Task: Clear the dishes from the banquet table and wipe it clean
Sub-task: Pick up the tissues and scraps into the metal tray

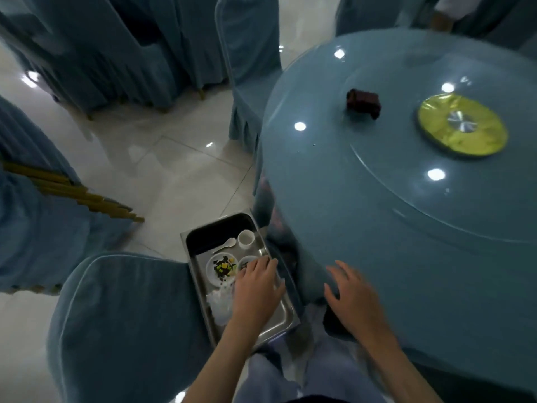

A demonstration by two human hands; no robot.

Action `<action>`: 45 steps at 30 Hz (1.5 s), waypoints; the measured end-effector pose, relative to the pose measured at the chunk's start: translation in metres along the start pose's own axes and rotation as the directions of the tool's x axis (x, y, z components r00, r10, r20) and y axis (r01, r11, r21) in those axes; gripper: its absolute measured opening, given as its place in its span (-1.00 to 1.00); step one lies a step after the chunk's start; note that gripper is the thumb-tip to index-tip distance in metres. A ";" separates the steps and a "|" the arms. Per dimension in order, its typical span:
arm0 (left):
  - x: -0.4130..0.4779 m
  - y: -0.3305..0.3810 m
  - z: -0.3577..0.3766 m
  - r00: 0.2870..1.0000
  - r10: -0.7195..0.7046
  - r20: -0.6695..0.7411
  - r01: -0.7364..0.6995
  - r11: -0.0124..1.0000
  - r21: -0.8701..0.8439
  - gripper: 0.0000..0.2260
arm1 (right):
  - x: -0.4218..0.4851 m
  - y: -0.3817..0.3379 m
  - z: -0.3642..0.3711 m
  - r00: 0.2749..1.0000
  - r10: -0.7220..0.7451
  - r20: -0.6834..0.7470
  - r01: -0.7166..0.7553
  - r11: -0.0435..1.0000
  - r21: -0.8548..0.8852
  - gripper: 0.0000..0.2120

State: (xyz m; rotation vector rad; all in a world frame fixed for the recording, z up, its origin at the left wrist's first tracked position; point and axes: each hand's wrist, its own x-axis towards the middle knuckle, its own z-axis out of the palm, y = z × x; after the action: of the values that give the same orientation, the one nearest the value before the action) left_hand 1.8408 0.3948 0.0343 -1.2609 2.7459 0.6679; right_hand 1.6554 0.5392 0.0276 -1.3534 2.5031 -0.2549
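A steel tray [276, 321] sits low beside the round blue banquet table [363, 205]. In it are a white plate with food scraps [222, 269], a small bowl [247, 261], a white cup [246, 237], a white spoon [228, 244] and crumpled clear plastic [219, 303]. My left hand [257, 282] reaches into the tray, fingers spread over the small bowl; whether it holds anything is hidden. My right hand [353, 296] hovers with fingers spread at the table's near edge, holding nothing. A dark red box [363, 103] stands on the tabletop.
A yellow-green disc with a metal hub [462, 125] marks the centre of the table's glass turntable. Blue-covered chairs stand at the near left [122, 324], far left and behind the table [250, 62]. Glossy white tiled floor [162, 170] lies between them.
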 end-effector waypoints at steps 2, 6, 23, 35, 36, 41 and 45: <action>0.014 0.025 -0.008 0.998 0.068 0.007 -0.068 0.998 0.000 -0.49 | -0.003 0.017 -0.014 0.992 0.061 -0.110 -0.061 0.998 0.006 -0.63; 0.046 0.074 -0.009 0.978 0.211 0.005 -0.211 0.977 0.025 -0.60 | -0.011 0.059 -0.036 0.958 0.191 -0.214 -0.182 0.981 0.061 -0.58; 0.160 0.302 0.065 0.892 0.322 0.318 -0.397 0.894 0.208 -0.53 | 0.023 0.322 -0.078 0.916 0.361 -0.176 -0.317 0.919 0.236 -0.62; 0.240 0.407 0.120 0.874 0.271 0.404 -0.406 0.863 0.300 -0.33 | 0.091 0.482 -0.103 0.860 0.501 0.095 -0.509 0.852 0.123 -0.26; 0.245 0.412 0.124 0.870 0.255 0.423 -0.400 0.866 0.301 -0.32 | 0.095 0.489 -0.104 0.854 0.501 0.139 -0.514 0.854 0.084 -0.26; 0.262 0.413 0.137 0.852 0.185 0.489 -0.367 0.879 0.305 -0.28 | 0.103 0.504 -0.087 0.867 0.478 0.142 -0.484 0.875 0.006 -0.27; 0.265 0.404 0.149 0.871 0.180 0.458 -0.351 0.879 0.322 -0.27 | 0.106 0.503 -0.065 0.885 0.466 0.000 -0.466 0.885 0.009 -0.26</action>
State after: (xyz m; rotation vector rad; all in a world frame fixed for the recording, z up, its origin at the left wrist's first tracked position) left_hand 1.3479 0.4983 -0.0113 -0.5691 2.5288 0.3104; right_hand 1.1822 0.7252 -0.0721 -0.7034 2.7266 -0.1593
